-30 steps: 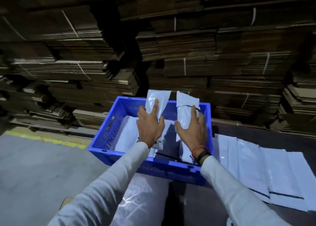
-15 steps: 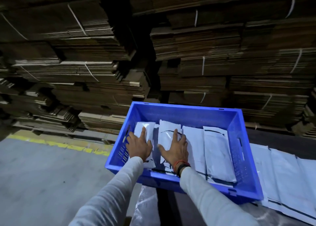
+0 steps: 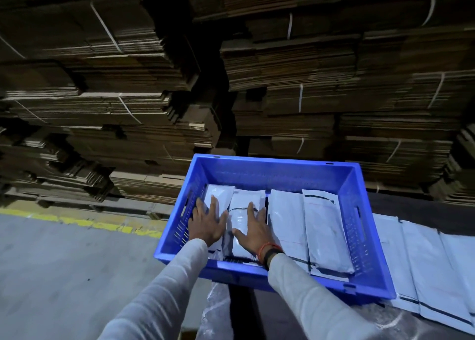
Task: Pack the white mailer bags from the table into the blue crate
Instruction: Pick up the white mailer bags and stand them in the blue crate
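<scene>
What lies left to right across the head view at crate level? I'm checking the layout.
Yellow floor line → left hand → right hand → two uncovered mailer bags in the blue crate → crate's right wall → mailer bags on the table.

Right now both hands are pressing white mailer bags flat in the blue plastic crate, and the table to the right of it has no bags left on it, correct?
Not quite. The head view shows white mailer bags lying on the table to the right of the blue plastic crate. The rest holds: the left hand and right hand press flat, open, on bags inside it.

dim warehouse light, soft blur, warped edges
</scene>
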`<state>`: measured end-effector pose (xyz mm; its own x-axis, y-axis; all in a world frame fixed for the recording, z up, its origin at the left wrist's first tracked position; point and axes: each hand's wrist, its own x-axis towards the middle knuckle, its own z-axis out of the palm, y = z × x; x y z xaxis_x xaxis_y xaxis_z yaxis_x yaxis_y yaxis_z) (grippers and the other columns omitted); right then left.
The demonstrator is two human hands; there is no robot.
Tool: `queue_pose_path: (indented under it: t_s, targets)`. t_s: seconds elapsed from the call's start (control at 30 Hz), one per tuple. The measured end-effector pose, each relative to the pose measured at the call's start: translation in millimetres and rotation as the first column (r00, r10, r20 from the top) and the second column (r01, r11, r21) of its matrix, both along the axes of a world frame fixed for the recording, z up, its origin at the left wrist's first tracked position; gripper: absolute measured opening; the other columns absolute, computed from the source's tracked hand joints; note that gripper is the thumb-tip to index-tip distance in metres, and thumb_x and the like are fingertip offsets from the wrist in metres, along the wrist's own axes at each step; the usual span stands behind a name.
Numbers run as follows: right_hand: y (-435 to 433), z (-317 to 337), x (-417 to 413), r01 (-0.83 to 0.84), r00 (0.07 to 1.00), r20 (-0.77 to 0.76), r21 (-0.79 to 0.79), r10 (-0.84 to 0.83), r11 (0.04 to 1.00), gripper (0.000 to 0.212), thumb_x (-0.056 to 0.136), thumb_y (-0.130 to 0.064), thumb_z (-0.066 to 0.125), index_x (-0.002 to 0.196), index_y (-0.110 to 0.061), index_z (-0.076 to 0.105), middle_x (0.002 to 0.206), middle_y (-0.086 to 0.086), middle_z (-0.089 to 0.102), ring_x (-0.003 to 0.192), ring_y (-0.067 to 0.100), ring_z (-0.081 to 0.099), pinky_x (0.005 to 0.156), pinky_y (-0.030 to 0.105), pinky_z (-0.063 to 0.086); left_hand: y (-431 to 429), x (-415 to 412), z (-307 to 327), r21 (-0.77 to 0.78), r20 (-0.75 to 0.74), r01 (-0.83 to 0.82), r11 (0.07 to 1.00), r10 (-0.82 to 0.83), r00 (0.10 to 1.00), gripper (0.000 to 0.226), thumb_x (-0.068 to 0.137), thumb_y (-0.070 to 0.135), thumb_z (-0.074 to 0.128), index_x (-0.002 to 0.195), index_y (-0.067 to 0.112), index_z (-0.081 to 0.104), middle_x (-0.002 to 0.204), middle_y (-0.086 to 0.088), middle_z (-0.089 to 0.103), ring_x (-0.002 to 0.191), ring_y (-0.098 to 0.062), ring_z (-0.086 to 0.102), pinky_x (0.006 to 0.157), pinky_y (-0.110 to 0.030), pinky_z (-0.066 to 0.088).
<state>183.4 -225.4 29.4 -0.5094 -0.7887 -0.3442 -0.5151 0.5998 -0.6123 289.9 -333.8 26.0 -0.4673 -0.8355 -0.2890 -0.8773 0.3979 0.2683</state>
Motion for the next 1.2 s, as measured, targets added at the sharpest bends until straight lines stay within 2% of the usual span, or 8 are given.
queue_pose_path:
  t_s: [0.07,0.27,0.43,0.57,0.7,0.83,0.93,1.2]
  targets:
    - [7.5,8.8,-1.0,0.018,1.0,0.014,-0.075,-0.017,0.997,0.093,0.091,-0.047,0.057,0.154,-0.019,-0.005,0.16,0.019,-0.013,0.149,0.034,0.008,0.118,0.036,0.018,1.2,-2.9,11.1,-0.024,-0.094,-0.031,0.999,0.029,0.995,0.071,0.099,0.059,0.029,0.157,0.028,0.002,0.164,-0.015,-0.01,0.151,-0.035,0.003,0.119,-0.056,0.016]
    - [61.8,56.3,-38.4,0.084,0.988,-0.093,-0.324,-0.12,0.942,0.08,0.093,-0.041,0.054,0.155,-0.018,0.01,0.161,0.013,0.007,0.143,0.03,0.028,0.107,0.036,0.034,27.8,-54.6,51.6,-0.244,-0.352,0.003,0.97,-0.091,0.932,0.071,0.095,0.055,0.038,0.155,0.018,0.028,0.16,-0.027,0.014,0.144,-0.046,0.023,0.11,-0.057,0.03]
    - [122.2,77.5,-96.1,0.129,0.953,-0.198,-0.413,-0.228,0.902,0.077,0.093,-0.038,0.055,0.154,-0.018,0.013,0.162,0.01,0.009,0.146,0.026,0.023,0.108,0.036,0.034,88.3,-125.1,84.7,-0.335,-0.46,0.108,0.936,-0.262,0.848,0.064,0.1,0.048,0.042,0.154,0.015,0.029,0.16,-0.025,0.017,0.145,-0.042,0.023,0.111,-0.053,0.03]
    - [173.2,89.3,-142.2,0.176,0.93,-0.219,-0.438,-0.294,0.882,0.078,0.092,-0.036,0.058,0.154,-0.016,0.016,0.161,0.012,0.011,0.145,0.028,0.025,0.108,0.036,0.035,150.0,-180.7,98.5,-0.316,-0.482,0.157,0.936,-0.301,0.823,0.065,0.1,0.048,0.043,0.155,0.018,0.025,0.162,-0.019,0.012,0.148,-0.037,0.017,0.113,-0.052,0.026]
    - [227.2,96.6,-186.4,0.216,0.917,-0.216,-0.434,-0.334,0.875,0.078,0.091,-0.033,0.059,0.154,-0.02,0.014,0.162,0.01,0.008,0.141,0.029,0.032,0.102,0.039,0.043,211.4,-229.9,101.1,-0.28,-0.491,0.233,0.931,-0.347,0.799,0.067,0.099,0.052,0.04,0.155,0.02,0.024,0.163,-0.018,0.011,0.149,-0.035,0.015,0.114,-0.052,0.026]
    - [282.1,88.9,-231.8,0.25,0.902,-0.231,-0.413,-0.366,0.876,0.077,0.092,-0.031,0.058,0.154,-0.02,0.015,0.162,0.012,0.007,0.145,0.031,0.024,0.105,0.041,0.039,266.8,-272.4,97.2,-0.276,-0.49,0.314,0.908,-0.414,0.767,0.073,0.095,0.053,0.038,0.155,0.013,0.025,0.16,-0.024,0.016,0.149,-0.036,0.017,0.116,-0.047,0.024]
    - [324.0,76.1,-265.5,0.295,0.876,-0.264,-0.37,-0.404,0.881,0.075,0.092,-0.034,0.057,0.154,-0.02,0.016,0.161,0.014,0.01,0.143,0.034,0.026,0.106,0.043,0.038,305.5,-301.4,88.2,-0.271,-0.466,0.359,0.893,-0.448,0.763,0.077,0.092,0.057,0.037,0.154,0.013,0.028,0.159,-0.023,0.02,0.148,-0.036,0.021,0.113,-0.049,0.03]
    - [440.6,6.9,-352.0,0.498,0.8,-0.334,-0.097,-0.499,0.862,0.071,0.093,-0.034,0.056,0.153,-0.017,0.021,0.158,0.018,0.019,0.144,0.035,0.023,0.112,0.042,0.029,390.3,-353.1,32.4,-0.105,-0.38,0.443,0.891,-0.447,0.81,0.076,0.095,0.057,0.042,0.155,0.014,0.023,0.156,-0.02,0.03,0.143,-0.037,0.031,0.112,-0.048,0.034]
